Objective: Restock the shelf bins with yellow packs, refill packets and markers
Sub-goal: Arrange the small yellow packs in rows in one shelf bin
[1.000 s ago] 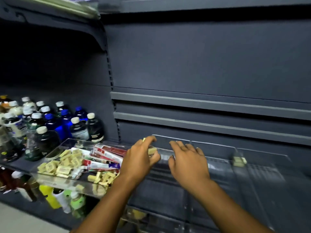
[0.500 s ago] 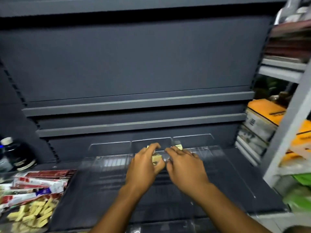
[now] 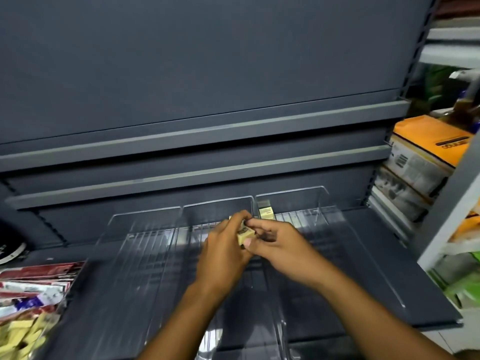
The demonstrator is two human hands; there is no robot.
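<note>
Two hands meet above the middle clear bin (image 3: 218,207), sharing one yellow pack (image 3: 245,234): the left hand (image 3: 223,252) curls round it from the left, while the right hand (image 3: 280,248) pinches it between thumb and forefinger. A second yellow pack (image 3: 266,213) stands just right of that bin's back wall (inside the neighbouring compartment). Refill packets (image 3: 36,284) lie well left of it.

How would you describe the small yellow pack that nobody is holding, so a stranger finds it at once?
On the dark grey shelf stand three clear bins side by side. In the rightmost bin, at its back left corner, sits one small yellow pack. Unlike the held pack between the left hand and right hand, it sits untouched, alone.
</note>
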